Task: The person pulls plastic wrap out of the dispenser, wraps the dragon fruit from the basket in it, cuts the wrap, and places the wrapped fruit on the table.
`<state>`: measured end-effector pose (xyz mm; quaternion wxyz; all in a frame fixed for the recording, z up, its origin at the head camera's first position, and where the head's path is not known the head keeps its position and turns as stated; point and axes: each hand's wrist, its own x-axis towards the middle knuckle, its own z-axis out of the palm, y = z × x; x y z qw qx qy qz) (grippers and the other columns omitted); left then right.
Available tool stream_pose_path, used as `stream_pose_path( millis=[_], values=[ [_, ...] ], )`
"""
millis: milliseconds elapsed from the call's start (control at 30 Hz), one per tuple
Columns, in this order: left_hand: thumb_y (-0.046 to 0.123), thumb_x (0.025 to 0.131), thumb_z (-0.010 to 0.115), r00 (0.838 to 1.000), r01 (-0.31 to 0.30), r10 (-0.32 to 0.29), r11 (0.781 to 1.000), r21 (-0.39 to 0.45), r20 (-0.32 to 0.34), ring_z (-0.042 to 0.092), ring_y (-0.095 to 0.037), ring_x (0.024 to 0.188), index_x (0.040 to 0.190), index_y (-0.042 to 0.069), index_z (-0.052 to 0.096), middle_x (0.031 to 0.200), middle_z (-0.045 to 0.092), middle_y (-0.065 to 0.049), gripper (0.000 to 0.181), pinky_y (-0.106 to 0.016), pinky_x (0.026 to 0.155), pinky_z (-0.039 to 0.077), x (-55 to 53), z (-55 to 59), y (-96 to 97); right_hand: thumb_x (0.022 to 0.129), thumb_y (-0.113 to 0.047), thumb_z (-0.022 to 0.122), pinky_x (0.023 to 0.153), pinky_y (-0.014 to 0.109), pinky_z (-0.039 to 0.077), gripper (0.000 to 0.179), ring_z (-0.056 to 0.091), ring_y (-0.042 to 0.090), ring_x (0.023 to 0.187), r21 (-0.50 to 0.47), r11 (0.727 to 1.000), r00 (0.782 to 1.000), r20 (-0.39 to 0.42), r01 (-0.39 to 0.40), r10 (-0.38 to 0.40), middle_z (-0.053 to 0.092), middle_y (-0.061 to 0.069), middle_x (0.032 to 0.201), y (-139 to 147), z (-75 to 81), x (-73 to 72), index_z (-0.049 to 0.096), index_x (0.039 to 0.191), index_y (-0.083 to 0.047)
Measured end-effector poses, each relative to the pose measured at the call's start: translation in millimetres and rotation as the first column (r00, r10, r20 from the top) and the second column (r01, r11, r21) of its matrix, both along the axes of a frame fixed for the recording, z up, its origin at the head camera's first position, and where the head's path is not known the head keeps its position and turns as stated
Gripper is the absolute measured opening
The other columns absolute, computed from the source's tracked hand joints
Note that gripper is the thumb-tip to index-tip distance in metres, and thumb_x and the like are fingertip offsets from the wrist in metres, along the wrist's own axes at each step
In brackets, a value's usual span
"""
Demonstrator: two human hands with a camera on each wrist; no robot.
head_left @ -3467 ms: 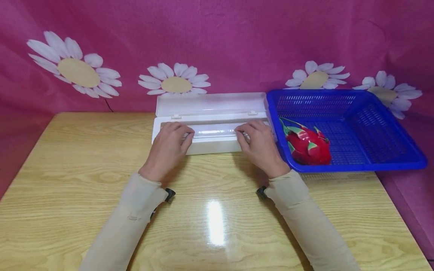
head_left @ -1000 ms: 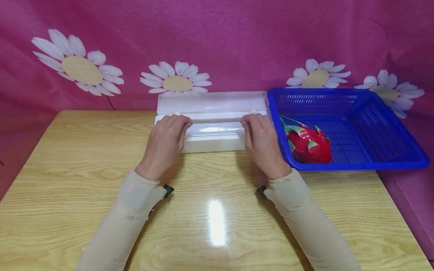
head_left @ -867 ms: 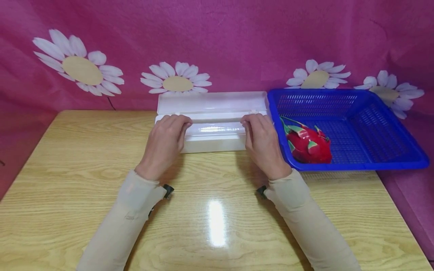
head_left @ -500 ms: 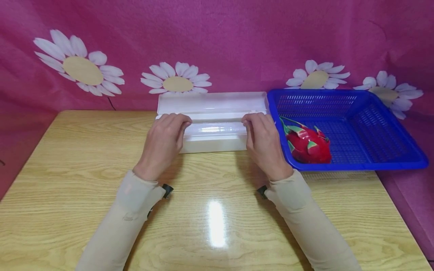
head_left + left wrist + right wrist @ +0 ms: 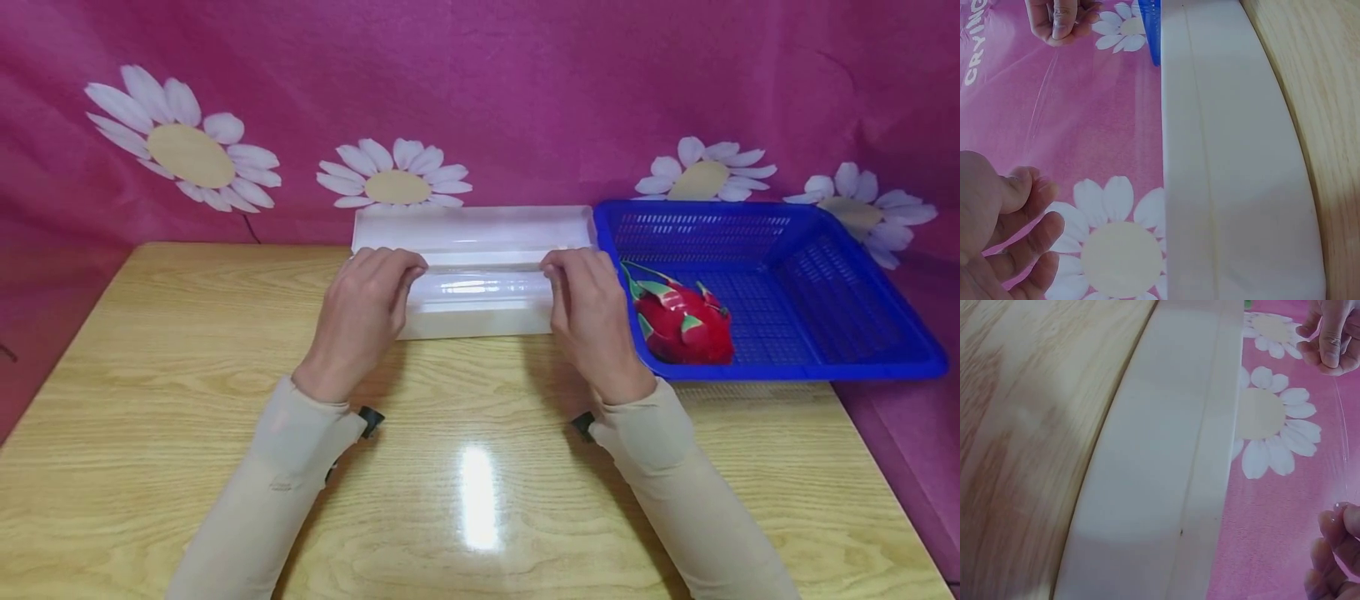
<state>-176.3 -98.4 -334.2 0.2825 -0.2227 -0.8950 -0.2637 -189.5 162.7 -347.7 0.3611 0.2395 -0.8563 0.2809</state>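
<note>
A long white cling film dispenser box (image 5: 480,323) lies on the table with its lid (image 5: 472,227) tipped back. Clear cling film (image 5: 483,286) shows shiny in its trough. My left hand (image 5: 360,308) pinches the film's edge near the left end, thumb against fingertips. Toward the right end, my right hand (image 5: 596,312) pinches the same edge. Both wrist views show the edge (image 5: 1041,100) as a thin creased line stretched from hand to hand, above the level of the box front (image 5: 1141,450).
Right beside the box stands a blue plastic basket (image 5: 795,371), overhanging the table's right side. A red dragon fruit (image 5: 686,325) with green scales lies in its left part. Behind the wooden table (image 5: 480,417) hangs a pink cloth (image 5: 525,100) with printed daisies.
From lower down at the roll inside the box, both hands have risen slightly, bringing the film's edge up. Lately they have drifted a little apart, the right hand moving rightward. Basket and fruit stay put.
</note>
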Motion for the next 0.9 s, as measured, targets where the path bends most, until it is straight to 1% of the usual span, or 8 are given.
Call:
stream_pose_path(
  millis=[400, 633, 900],
  values=[
    [0.016, 0.104, 0.061, 1.0, -0.001, 0.001, 1.0, 0.012, -0.017, 0.067, -0.031, 0.093, 0.107, 0.002, 0.072, 0.101, 0.078, -0.013, 0.018, -0.041, 0.083, 0.057, 4.0, 5.0, 0.8, 0.105, -0.007, 0.056, 0.071, 0.045, 0.043, 0.016, 0.055, 0.038, 0.08, -0.041, 0.999, 1.0, -0.017, 0.003, -0.004, 0.065, 0.02, 0.086, -1, 4.9, 3.4, 0.065, 0.1, 0.005],
    [0.015, 0.105, 0.06, 0.999, 0.006, -0.005, 1.0, 0.02, -0.041, 0.066, -0.031, 0.093, 0.106, 0.002, 0.071, 0.1, 0.077, -0.013, 0.017, -0.042, 0.084, 0.056, 7.1, 8.6, 0.1, 0.108, -0.012, 0.052, 0.074, 0.044, 0.042, 0.021, 0.053, 0.038, 0.081, -0.02, 1.0, 1.0, 0.002, 0.009, -0.009, 0.064, 0.02, 0.086, -1, 11.6, 8.3, 0.065, 0.103, 0.004],
    [0.015, 0.104, 0.062, 0.998, 0.011, -0.009, 0.999, 0.037, -0.055, 0.067, -0.031, 0.095, 0.108, 0.003, 0.072, 0.101, 0.077, -0.012, 0.017, -0.042, 0.085, 0.057, 10.9, 13.1, -0.4, 0.107, -0.012, 0.053, 0.075, 0.043, 0.042, 0.021, 0.053, 0.038, 0.081, -0.039, 0.999, 1.0, -0.006, 0.0, 0.0, 0.063, 0.021, 0.085, -1, 17.1, 12.3, 0.065, 0.103, 0.004]
  ],
)
